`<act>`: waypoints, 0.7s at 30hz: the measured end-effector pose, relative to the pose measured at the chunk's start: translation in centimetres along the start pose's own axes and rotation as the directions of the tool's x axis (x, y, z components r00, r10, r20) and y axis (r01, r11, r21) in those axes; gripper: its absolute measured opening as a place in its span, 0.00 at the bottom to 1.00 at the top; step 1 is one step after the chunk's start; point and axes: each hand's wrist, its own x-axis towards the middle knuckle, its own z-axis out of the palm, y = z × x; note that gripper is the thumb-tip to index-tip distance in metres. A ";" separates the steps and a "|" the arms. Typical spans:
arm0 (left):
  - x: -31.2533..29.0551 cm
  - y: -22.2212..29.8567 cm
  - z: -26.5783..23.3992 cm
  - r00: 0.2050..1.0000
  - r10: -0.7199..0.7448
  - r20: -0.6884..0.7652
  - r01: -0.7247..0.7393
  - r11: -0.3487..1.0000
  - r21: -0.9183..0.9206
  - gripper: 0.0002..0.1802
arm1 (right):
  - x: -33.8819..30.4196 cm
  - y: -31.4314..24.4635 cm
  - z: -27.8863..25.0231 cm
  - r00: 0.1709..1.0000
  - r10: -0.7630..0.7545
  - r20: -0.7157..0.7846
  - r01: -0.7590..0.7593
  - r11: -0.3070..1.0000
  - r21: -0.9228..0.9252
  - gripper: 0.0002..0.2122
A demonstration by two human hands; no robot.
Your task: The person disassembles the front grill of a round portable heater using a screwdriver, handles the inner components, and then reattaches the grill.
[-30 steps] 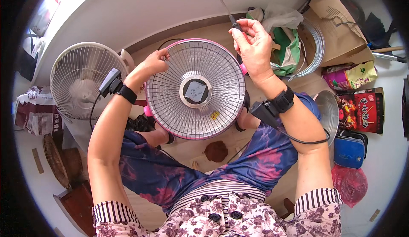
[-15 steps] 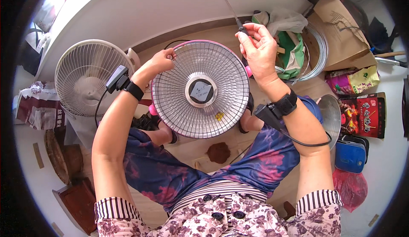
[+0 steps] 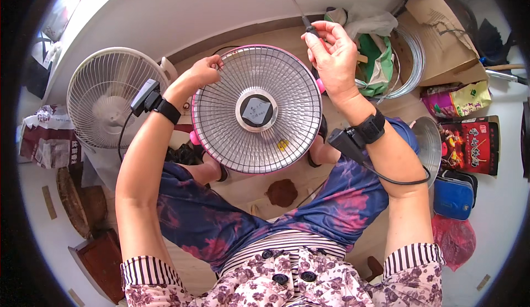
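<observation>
A round dish heater [image 3: 257, 152] with a pink rim, silvery reflector and dark wire guard stands between my legs, its face turned up toward me. At its upper left edge my left hand [image 3: 207, 71] is closed, fingertips pinching the rim of the guard. My right hand [image 3: 334, 53] is raised beyond the heater's right side, closed around the dark handle of a screwdriver [image 3: 298, 10]. Its thin metal shaft points up and away to the left, with a small bit of metal visible at the tip. Part of the handle is hidden in my fingers.
At left stands a white fan [image 3: 113, 100] with a wire cage. On the right are a coil of wire [image 3: 415, 67], a cardboard box [image 3: 441, 42], a red food packet [image 3: 469, 146], a metal bowl [image 3: 428, 144] and a blue case [image 3: 452, 199]. A white wall [image 3: 221, 9] curves behind.
The whole view has shifted a little, so things sit slightly farther left and up. Both hands keep their holds, and the screwdriver stays raised.
</observation>
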 end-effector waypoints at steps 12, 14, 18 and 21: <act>-0.5 0.7 -0.3 0.997 -0.058 0.042 0.059 0.998 -0.027 0.15 | 0.1 -0.2 0.2 1.000 0.017 -0.012 -0.017 1.000 0.012 0.09; 0.1 0.6 -0.5 0.996 -0.078 0.045 0.081 0.995 -0.066 0.14 | 0.2 -0.1 0.4 1.000 -0.016 -0.019 0.016 1.000 -0.021 0.09; 0.0 0.4 -0.1 0.997 -0.038 0.073 0.048 0.989 -0.138 0.15 | -0.1 0.3 0.4 1.000 0.025 0.016 -0.025 1.000 -0.011 0.11; -0.1 0.5 -0.3 0.996 -0.050 0.073 0.058 0.991 -0.118 0.15 | 0.0 0.0 0.6 1.000 0.017 0.009 -0.017 1.000 0.001 0.11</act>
